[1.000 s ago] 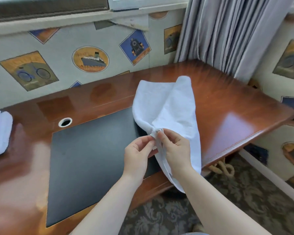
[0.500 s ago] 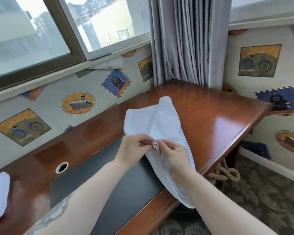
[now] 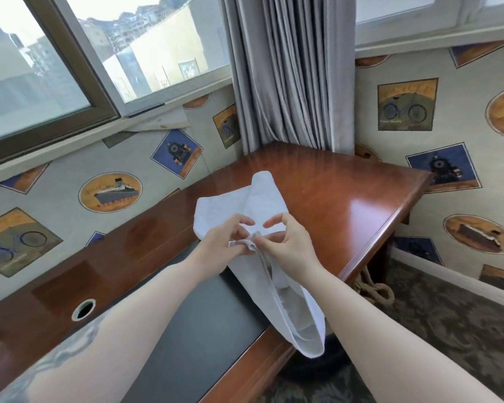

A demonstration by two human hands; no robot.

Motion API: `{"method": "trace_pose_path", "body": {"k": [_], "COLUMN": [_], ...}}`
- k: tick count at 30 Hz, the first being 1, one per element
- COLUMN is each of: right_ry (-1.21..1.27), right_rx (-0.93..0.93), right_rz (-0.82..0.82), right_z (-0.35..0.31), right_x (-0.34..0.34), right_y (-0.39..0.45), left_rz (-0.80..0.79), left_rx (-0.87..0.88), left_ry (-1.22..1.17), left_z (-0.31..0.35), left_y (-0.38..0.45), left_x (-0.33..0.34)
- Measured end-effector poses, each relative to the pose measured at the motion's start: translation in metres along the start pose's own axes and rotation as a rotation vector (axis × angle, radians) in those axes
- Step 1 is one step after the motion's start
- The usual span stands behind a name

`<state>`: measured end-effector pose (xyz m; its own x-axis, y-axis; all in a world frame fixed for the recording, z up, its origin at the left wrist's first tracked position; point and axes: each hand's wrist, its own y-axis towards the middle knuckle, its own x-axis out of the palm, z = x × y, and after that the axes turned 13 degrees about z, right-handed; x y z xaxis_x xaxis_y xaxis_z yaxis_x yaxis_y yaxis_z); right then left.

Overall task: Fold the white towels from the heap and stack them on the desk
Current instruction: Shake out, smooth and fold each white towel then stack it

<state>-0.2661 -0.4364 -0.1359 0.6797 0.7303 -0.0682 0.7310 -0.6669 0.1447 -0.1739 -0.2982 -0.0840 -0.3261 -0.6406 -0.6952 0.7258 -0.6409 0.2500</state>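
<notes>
White terry towel (image 3: 262, 216) lies on the glossy red-brown wooden desk (image 3: 346, 205), long axis from the far curtain corner back over the near edge, tail hanging off. Left hand (image 3: 224, 242) and right hand (image 3: 288, 245) both pinch its hem mid-length, equally near; towel extends away and below them.

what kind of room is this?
Probably a hotel room or bedroom: a glossy wooden desk with a cable hole, gray curtains at a city-view window, and patterned carpet.
</notes>
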Motion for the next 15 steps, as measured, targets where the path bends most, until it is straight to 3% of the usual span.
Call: {"method": "trace_pose_path", "body": {"k": [4, 9, 12, 15], "right_ry": [-0.304, -0.705, -0.709, -0.666], "right_rx": [-0.28, -0.153, 0.012, 0.047], "right_rz": [-0.082, -0.14, 0.051, 0.253], "right_z": [0.005, 0.03, 0.044, 0.05], "right_x": [0.001, 0.01, 0.0, -0.024], "right_y": [0.007, 0.001, 0.001, 0.007], "left_rz": [0.007, 0.086, 0.163, 0.195], "left_rx": [0.041, 0.063, 0.081, 0.083], "left_ry": [0.087, -0.003, -0.041, -0.063], "left_z": [-0.007, -0.003, 0.0, -0.002], "left_y": [0.001, 0.005, 0.016, 0.024], "left_x": [0.003, 0.0, -0.003, 0.001]}}
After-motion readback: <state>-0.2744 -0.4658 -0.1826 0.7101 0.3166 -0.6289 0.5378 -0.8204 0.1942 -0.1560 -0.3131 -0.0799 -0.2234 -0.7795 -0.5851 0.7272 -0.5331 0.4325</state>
